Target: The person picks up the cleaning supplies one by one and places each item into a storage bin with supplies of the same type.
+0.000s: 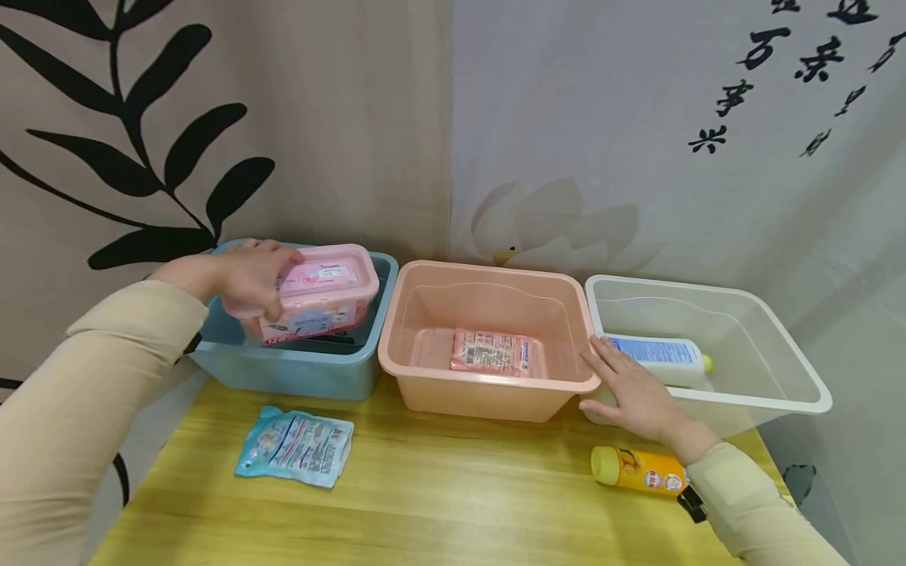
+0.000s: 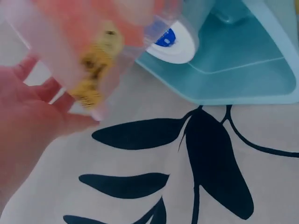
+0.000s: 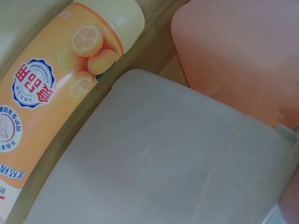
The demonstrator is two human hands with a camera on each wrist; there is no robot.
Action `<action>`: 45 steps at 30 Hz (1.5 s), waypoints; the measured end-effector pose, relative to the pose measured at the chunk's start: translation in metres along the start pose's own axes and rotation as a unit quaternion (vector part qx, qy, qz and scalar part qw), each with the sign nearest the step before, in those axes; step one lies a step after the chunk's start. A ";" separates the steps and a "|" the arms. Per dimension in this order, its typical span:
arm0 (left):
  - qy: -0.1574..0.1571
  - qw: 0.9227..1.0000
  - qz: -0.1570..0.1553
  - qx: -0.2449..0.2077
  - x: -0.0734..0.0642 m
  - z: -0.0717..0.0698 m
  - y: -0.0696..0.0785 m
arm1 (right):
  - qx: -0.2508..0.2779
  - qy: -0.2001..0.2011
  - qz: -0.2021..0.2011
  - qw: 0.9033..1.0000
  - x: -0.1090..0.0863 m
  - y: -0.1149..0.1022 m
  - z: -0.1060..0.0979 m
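Observation:
My left hand [image 1: 248, 275] grips a pink lidded plastic box [image 1: 329, 287], tilted over the blue bin [image 1: 283, 373]. In the left wrist view the box [image 2: 70, 42] is blurred, with a yellow label on its side. Inside the blue bin a round white end with a blue centre [image 2: 180, 46] shows beside the box. My right hand [image 1: 633, 393] rests with spread, fairly straight fingers at the near corner where the peach bin [image 1: 488, 397] meets the white bin [image 1: 743, 405]. A pink printed pack [image 1: 491, 352] lies in the peach bin.
In the white bin lies a white bottle with a blue label [image 1: 654, 354]. A light blue pouch [image 1: 293, 446] lies on the wooden table [image 1: 453, 495] before the blue bin. Under the right wrist is an orange bottle [image 1: 644, 470] with a yellow cap. Curtains [image 1: 368, 118] hang behind the bins.

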State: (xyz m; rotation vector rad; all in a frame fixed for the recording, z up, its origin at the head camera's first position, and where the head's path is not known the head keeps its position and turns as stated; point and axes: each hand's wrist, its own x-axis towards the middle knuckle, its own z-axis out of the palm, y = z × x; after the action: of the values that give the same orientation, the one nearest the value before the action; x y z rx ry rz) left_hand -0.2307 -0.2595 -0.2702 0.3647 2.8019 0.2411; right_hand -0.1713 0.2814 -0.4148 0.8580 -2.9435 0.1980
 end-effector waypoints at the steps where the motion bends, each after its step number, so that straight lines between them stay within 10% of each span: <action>1: -0.003 1.000 0.001 -0.006 0.001 0.000 0.000 | 0.000 0.002 0.000 1.000 0.000 0.000 0.000; 27: -0.026 0.996 0.079 -0.043 -0.002 0.012 -0.008 | -0.004 0.005 0.001 1.000 -0.002 0.002 -0.001; 45: -0.074 0.997 0.027 -0.010 0.010 0.022 -0.009 | -0.003 0.009 0.009 1.000 -0.002 0.000 0.001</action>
State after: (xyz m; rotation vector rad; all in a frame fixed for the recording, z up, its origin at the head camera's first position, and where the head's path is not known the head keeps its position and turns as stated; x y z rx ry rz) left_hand -0.2343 -0.2627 -0.2957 0.4345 2.6454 0.2450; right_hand -0.1694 0.2821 -0.4164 0.8258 -2.9336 0.1975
